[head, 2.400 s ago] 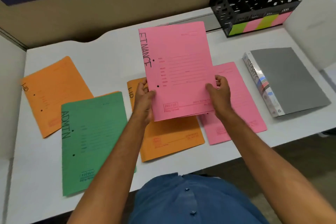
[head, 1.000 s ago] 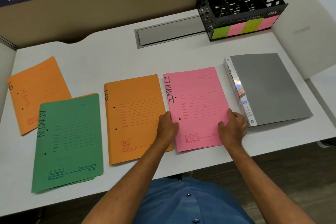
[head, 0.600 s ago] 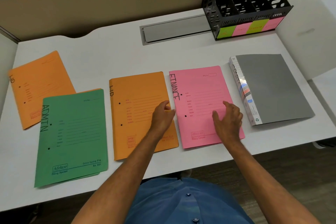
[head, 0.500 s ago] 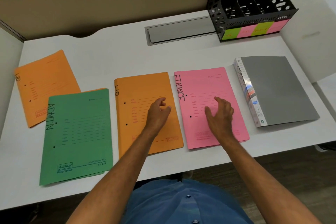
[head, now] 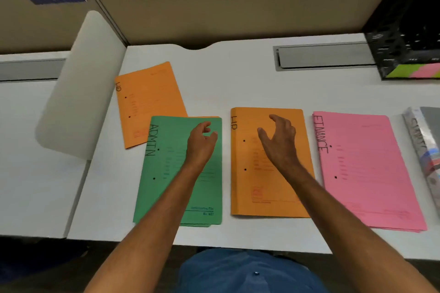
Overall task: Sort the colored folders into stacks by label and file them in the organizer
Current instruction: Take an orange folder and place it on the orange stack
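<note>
On the white desk lie a green ADMIN folder (head: 166,173), an orange HR folder (head: 269,188) to its right, and a pink FINANCE stack (head: 364,169) further right. A second orange HR folder (head: 147,100) lies tilted at the back left, and an orange edge shows under the green folder's top. My left hand (head: 201,140) hovers over the green folder, fingers loosely curled, holding nothing. My right hand (head: 279,139) hovers over the middle orange folder with fingers spread. The black organizer (head: 404,54) with coloured labels stands at the far right back.
A grey binder (head: 426,140) lies at the right edge, partly cut off. A grey cable tray lid (head: 323,56) is set into the desk at the back. A white rounded divider panel (head: 78,88) stands at the left. Beige partition walls carry number plates 109 and 110.
Both hands let go of the pink FINANCE stack, which now lies flat, and moved left: the left over the green folder, the right over the middle orange folder. The view has swung left.
</note>
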